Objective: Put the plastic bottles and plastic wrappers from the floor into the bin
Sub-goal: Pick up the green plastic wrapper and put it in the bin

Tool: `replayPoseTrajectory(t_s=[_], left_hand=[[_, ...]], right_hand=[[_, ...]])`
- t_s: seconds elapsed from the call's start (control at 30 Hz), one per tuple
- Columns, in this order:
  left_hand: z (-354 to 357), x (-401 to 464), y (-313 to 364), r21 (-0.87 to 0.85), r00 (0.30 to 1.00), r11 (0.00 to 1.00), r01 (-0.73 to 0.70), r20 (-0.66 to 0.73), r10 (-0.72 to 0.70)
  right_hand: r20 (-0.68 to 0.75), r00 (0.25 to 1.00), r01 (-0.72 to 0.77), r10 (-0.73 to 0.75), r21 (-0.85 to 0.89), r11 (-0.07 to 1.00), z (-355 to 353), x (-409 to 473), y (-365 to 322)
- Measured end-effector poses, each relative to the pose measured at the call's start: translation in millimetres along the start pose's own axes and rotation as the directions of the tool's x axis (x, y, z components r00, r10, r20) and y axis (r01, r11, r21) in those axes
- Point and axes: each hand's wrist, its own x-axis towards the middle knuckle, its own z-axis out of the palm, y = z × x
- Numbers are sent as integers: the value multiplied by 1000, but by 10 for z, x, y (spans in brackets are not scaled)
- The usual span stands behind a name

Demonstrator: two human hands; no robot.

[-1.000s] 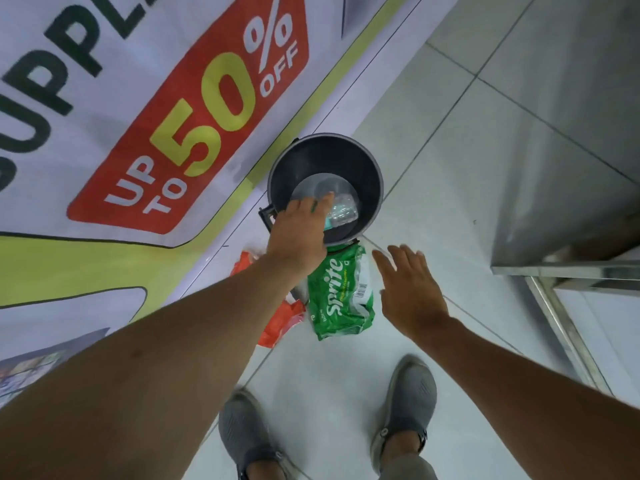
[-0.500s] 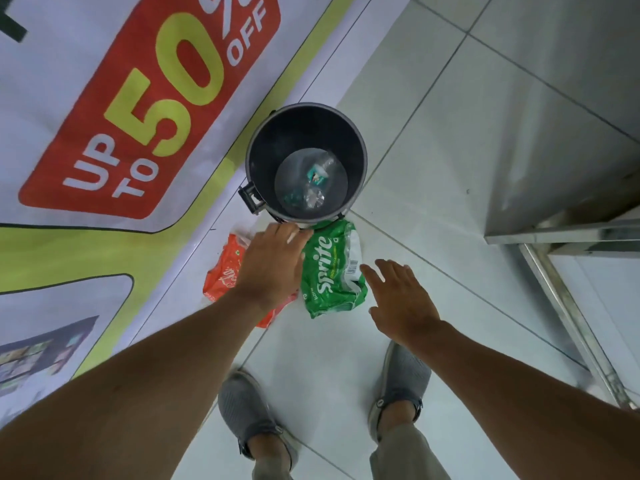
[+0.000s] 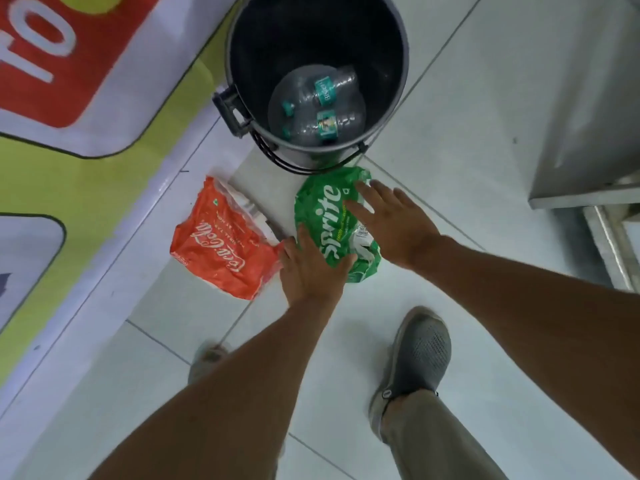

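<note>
— What could go wrong for us here?

— The bin (image 3: 242, 39) stands right against the far edge of the green wrapper (image 3: 330, 216), so a careless lift could knock it. The wrapper is crumpled and slack; if we pinch only one edge it may slip out short of the rim.

— How are our hands?

— Both lie flat on the green wrapper, fingers spread and not curled round anything — left hand (image 3: 311, 268) on its near corner, right hand (image 3: 391, 223) on its right side.

— And the count, big to small?

— One bin, two wrappers on the floor — green, and a red one (image 3: 214, 247) just beside it — and, we judge, two clear bottles (image 3: 323, 107) already in the bin.
</note>
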Motion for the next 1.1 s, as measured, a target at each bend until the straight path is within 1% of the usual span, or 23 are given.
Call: replayPoseTrajectory(t_s=[0.07, 0.13, 0.17, 0.27, 0.33, 0.4, 0.47, 0.53, 0.6, 0.7, 0.8, 0.93, 1.0, 1.1], left_hand=[[119, 69, 18, -21, 998, 1000, 23, -62, -24], [234, 131, -18, -8, 996, 1000, -8, -86, 7], [282, 164, -44, -9, 996, 1000, -25, -89, 24], [327, 209, -120, -25, 993, 996, -81, -93, 78], [318, 208, -167, 0, 985, 990, -142, -95, 141], [266, 161, -195, 16, 977, 980, -199, -79, 200], [154, 45, -177, 33, 972, 972, -232, -31, 233], [-39, -146, -111, 48, 965, 964, -263, 18, 262], [-305, -376, -20, 65, 953, 951, -303, 40, 301], [-813, -725, 183, 69, 934, 931, -358, 15, 358], [-1364, -937, 434, 76, 912, 910, -407, -11, 409], [-1973, -793, 764, 75, 882, 884, -462, -71, 466], [-2223, -603, 955, 84, 856, 865, -495, -125, 502], [-2491, -250, 1201, 115, 829, 853, -508, -202, 521]], right_hand=[[-26, 995, 99, -101, -55, 994, 46, 162, 65], [-37, 981, 184, -192, -146, 972, 156, 313, 100], [-30, 978, 199, -207, -167, 966, 224, 370, 117], [22, 989, 147, -146, -133, 980, 373, 393, 122], [38, 996, 90, -87, -114, 989, 457, 303, 95], [40, 999, 36, -32, -107, 994, 504, 141, 35], [39, 999, -13, 17, -84, 996, 465, -64, -41], [24, 998, -59, 60, -53, 997, 299, -322, -105], [14, 996, -89, 90, -42, 995, 33, -589, -166], [7, 993, -119, 119, -18, 993, -519, -951, -224], [-51, 987, -151, 150, -16, 988, -1149, -1179, -203], [-164, 969, -189, 183, -25, 982, -1812, -1121, -44], [-217, 956, -214, 199, -47, 976, -2099, -978, 64], [-277, 932, -269, 234, -95, 958, -2419, -700, 196]])
